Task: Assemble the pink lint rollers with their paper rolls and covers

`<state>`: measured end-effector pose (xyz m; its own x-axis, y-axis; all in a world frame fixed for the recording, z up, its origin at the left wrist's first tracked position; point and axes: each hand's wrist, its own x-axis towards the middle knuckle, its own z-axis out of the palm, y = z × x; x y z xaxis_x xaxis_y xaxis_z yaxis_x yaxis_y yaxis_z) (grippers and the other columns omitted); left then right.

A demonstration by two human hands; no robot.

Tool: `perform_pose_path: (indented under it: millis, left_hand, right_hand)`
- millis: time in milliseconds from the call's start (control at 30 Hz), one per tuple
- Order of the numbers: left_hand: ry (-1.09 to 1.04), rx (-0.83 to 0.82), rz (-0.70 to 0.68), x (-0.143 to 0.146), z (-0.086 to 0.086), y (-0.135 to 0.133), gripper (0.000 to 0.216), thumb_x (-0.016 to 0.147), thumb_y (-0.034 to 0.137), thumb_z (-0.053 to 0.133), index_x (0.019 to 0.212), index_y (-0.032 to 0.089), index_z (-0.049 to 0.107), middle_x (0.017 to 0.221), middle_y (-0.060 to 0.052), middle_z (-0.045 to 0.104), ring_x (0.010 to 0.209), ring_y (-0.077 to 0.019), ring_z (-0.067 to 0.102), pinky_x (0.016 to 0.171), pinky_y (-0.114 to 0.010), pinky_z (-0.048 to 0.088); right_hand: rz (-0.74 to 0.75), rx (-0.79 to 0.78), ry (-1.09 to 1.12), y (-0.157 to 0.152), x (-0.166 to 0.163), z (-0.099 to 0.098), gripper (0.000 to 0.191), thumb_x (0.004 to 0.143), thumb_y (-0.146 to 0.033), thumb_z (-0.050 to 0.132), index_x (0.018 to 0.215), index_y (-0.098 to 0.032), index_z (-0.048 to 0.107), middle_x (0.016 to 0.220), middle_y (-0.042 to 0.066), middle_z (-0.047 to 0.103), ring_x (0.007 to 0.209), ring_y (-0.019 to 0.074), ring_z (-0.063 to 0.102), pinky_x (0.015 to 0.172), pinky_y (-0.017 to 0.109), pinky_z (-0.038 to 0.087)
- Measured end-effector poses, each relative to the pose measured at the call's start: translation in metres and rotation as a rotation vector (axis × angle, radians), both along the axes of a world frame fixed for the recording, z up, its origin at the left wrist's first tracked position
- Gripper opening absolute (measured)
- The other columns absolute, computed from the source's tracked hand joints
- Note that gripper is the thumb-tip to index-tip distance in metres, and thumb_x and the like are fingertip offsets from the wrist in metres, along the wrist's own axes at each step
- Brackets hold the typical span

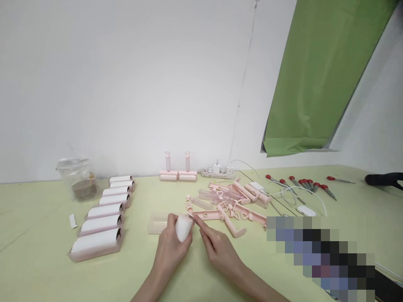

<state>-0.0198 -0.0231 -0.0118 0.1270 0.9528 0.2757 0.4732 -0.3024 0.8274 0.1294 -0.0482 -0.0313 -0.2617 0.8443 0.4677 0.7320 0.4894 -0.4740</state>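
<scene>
My left hand (170,247) is wrapped round a white lint roller roll (183,230), its pinkish end tilted up and away from me. At that upper end my right hand (218,247) is closed, index finger stretched toward the rim. What its fingertips pinch is too small to make out. Just left of my left hand lies a translucent pink cover (156,223), partly hidden by it. Beyond my hands are pink lint roller frames (209,215), a pink handle (231,222) and small heart-shaped pink pieces (241,216) in a loose pile.
At left, several white rolls in pink covers (97,240) form a row beside a plastic bag (82,184). Two assembled lint rollers (168,174) stand by the wall near a power strip (217,172). Red-handled screwdrivers (310,184) and white cables (317,195) lie right.
</scene>
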Motion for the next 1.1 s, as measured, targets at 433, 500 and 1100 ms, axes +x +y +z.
perform_pose_path:
  millis: [433, 500, 1100]
  left_hand:
    - [0.036, 0.089, -0.011, 0.019, -0.012, 0.003, 0.015, 0.075, 0.030, 0.047, 0.080, 0.023, 0.034, 0.069, 0.001, 0.053, 0.065, -0.0203, 0.055, 0.056, -0.026, 0.035]
    - [0.043, 0.104, -0.035, 0.026, -0.012, 0.002, 0.014, 0.075, 0.028, 0.047, 0.081, 0.023, 0.036, 0.072, 0.000, 0.054, 0.069, -0.0208, 0.056, 0.058, -0.026, 0.036]
    - [0.065, 0.134, -0.013, 0.036, 0.016, 0.007, 0.039, 0.071, 0.037, 0.051, 0.104, 0.022, 0.036, 0.095, -0.003, 0.056, 0.083, -0.0219, 0.057, 0.063, -0.029, 0.042]
  right_hand:
    - [-0.111, -0.059, -0.064, -0.006, 0.016, 0.005, 0.048, 0.085, -0.017, 0.027, 0.133, -0.023, 0.028, 0.078, 0.004, 0.065, 0.072, 0.0192, 0.061, 0.062, 0.027, 0.047]
    - [-0.127, -0.074, -0.041, -0.011, 0.021, 0.006, 0.047, 0.086, -0.019, 0.027, 0.132, -0.023, 0.029, 0.072, 0.003, 0.064, 0.070, 0.0190, 0.061, 0.061, 0.025, 0.047]
    - [-0.460, -0.235, 0.050, -0.006, 0.049, 0.007, 0.040, 0.087, -0.037, 0.025, 0.119, -0.023, 0.044, 0.078, 0.003, 0.066, 0.074, 0.0216, 0.061, 0.064, 0.030, 0.045]
